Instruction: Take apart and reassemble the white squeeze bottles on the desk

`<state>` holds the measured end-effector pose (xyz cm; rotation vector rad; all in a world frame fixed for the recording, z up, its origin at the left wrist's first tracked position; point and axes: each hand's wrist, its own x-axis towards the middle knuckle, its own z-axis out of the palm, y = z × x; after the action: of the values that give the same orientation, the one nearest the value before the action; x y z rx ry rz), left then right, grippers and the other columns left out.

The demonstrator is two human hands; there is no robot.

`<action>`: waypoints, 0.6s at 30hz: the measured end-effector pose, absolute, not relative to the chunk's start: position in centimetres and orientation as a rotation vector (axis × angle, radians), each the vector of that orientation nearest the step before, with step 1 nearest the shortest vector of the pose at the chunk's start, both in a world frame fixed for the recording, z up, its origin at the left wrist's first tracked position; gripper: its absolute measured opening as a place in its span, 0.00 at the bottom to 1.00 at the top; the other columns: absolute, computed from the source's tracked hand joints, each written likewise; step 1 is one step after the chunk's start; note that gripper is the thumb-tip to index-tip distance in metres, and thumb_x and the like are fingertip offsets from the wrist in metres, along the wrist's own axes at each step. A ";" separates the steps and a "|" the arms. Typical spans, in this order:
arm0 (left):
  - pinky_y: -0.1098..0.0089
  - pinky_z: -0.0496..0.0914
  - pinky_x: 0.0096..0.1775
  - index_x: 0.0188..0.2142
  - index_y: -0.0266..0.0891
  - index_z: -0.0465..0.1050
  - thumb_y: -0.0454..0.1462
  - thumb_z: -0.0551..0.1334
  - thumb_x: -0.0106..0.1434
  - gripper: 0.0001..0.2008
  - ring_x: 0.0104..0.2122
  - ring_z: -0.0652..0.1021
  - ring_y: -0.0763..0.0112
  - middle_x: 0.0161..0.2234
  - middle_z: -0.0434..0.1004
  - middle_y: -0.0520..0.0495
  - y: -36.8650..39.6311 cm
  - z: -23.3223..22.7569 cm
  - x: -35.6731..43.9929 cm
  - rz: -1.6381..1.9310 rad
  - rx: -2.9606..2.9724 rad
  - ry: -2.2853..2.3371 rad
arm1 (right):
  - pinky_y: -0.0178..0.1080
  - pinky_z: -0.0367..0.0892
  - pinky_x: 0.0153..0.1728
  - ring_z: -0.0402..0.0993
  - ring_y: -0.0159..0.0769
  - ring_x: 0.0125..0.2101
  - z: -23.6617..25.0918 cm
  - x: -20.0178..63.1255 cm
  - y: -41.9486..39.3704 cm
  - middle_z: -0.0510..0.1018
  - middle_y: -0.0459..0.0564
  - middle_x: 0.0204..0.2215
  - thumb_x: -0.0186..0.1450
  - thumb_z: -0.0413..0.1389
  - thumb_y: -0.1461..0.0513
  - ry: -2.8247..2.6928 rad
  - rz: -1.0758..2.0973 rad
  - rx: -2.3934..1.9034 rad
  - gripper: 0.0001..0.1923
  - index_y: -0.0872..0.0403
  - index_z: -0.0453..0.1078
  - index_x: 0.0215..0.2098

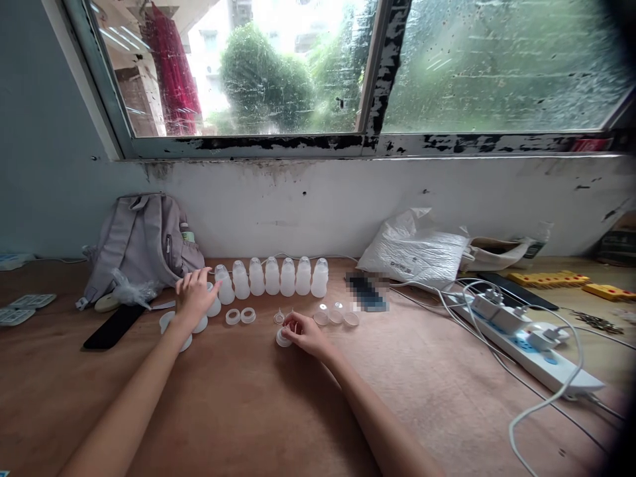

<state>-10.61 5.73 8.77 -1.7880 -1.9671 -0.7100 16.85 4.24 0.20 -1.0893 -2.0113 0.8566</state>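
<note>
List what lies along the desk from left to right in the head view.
Blister trays → black phone → backpack → left hand → row of bottles → right hand → plastic bag → power strip → yellow blocks.

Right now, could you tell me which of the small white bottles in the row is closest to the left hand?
The bottle at the row's left end: it stands right beside the left hand's fingertips, while the other bottles line up farther to the right.
</note>
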 end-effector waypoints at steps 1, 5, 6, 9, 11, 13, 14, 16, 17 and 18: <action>0.60 0.61 0.42 0.44 0.38 0.65 0.44 0.52 0.58 0.17 0.42 0.69 0.55 0.41 0.72 0.41 5.4 8.5 -9.5 -0.825 -1.796 -1.887 | 0.30 0.57 0.23 0.61 0.28 0.22 0.0 16.8 4.3 0.67 0.42 0.21 0.55 0.55 0.59 -2.043 0.809 -1.093 0.08 0.54 0.66 0.32; 0.66 0.63 0.41 0.40 0.40 0.66 0.36 0.52 0.58 0.11 0.37 0.71 0.65 0.35 0.73 0.47 3.9 5.9 -4.2 -1.116 -2.073 -1.635 | 0.31 0.57 0.25 0.62 0.29 0.24 -0.8 16.6 4.3 0.68 0.42 0.23 0.53 0.56 0.61 -2.126 0.611 -1.113 0.08 0.52 0.65 0.32; 0.66 0.63 0.41 0.40 0.40 0.67 0.34 0.52 0.58 0.11 0.37 0.71 0.66 0.35 0.73 0.47 3.6 4.9 -3.0 -1.125 -2.145 -1.609 | 0.31 0.57 0.25 0.62 0.29 0.23 -0.9 16.6 4.3 0.68 0.42 0.23 0.54 0.56 0.61 -2.119 0.589 -1.115 0.07 0.52 0.65 0.32; 0.65 0.64 0.41 0.41 0.40 0.66 0.33 0.51 0.59 0.12 0.37 0.71 0.66 0.35 0.73 0.47 2.6 2.2 -0.6 -1.154 -2.286 -1.578 | 0.31 0.57 0.25 0.62 0.29 0.23 -0.9 16.6 4.4 0.68 0.43 0.21 0.57 0.52 0.62 -2.048 0.559 -1.093 0.04 0.53 0.64 0.31; 0.63 0.63 0.42 0.44 0.40 0.65 0.36 0.52 0.59 0.13 0.39 0.71 0.64 0.38 0.73 0.46 2.0 1.0 0.1 -1.139 -2.377 -1.537 | 0.31 0.57 0.25 0.61 0.29 0.22 -0.7 16.6 4.5 0.67 0.43 0.21 0.58 0.51 0.63 -1.988 0.540 -1.069 0.02 0.54 0.63 0.29; 0.62 0.63 0.44 0.46 0.40 0.64 0.40 0.53 0.58 0.15 0.41 0.70 0.63 0.40 0.72 0.45 1.5 0.4 0.3 -1.107 -2.464 -1.493 | 0.31 0.56 0.24 0.60 0.29 0.21 -0.6 16.6 4.5 0.67 0.43 0.20 0.59 0.50 0.63 -1.949 0.542 -1.047 0.04 0.53 0.61 0.26; 0.61 0.63 0.45 0.46 0.40 0.64 0.41 0.54 0.58 0.17 0.41 0.70 0.63 0.41 0.72 0.45 1.4 0.3 0.3 -1.090 -2.501 -1.479 | 0.31 0.56 0.24 0.60 0.29 0.21 -0.5 16.5 4.4 0.66 0.43 0.20 0.59 0.49 0.63 -1.940 0.553 -1.039 0.04 0.53 0.61 0.26; 0.61 0.62 0.45 0.47 0.40 0.64 0.43 0.56 0.57 0.19 0.42 0.70 0.62 0.42 0.71 0.45 1.3 0.2 0.2 -1.065 -2.548 -1.467 | 0.31 0.56 0.24 0.59 0.28 0.21 -0.5 16.4 4.3 0.66 0.42 0.19 0.59 0.49 0.63 -1.940 0.575 -1.021 0.05 0.53 0.60 0.25; 0.60 0.62 0.45 0.47 0.41 0.64 0.44 0.57 0.56 0.20 0.42 0.70 0.62 0.42 0.72 0.45 1.3 0.1 0.2 -1.053 -2.561 -1.466 | 0.31 0.56 0.24 0.59 0.28 0.21 -0.4 16.3 4.2 0.65 0.42 0.19 0.59 0.48 0.63 -1.945 0.580 -1.013 0.05 0.53 0.60 0.25; 0.60 0.62 0.45 0.47 0.41 0.64 0.44 0.57 0.55 0.20 0.42 0.70 0.62 0.41 0.72 0.45 1.4 0.0 0.1 -1.049 -2.564 -1.469 | 0.31 0.56 0.24 0.59 0.28 0.21 -0.4 16.2 4.1 0.65 0.42 0.19 0.59 0.48 0.63 -1.952 0.582 -1.007 0.05 0.53 0.60 0.25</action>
<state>0.15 1.35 0.00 -2.5639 -1.4687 -1.0494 16.16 4.07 -0.42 -1.0068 -1.9520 0.5823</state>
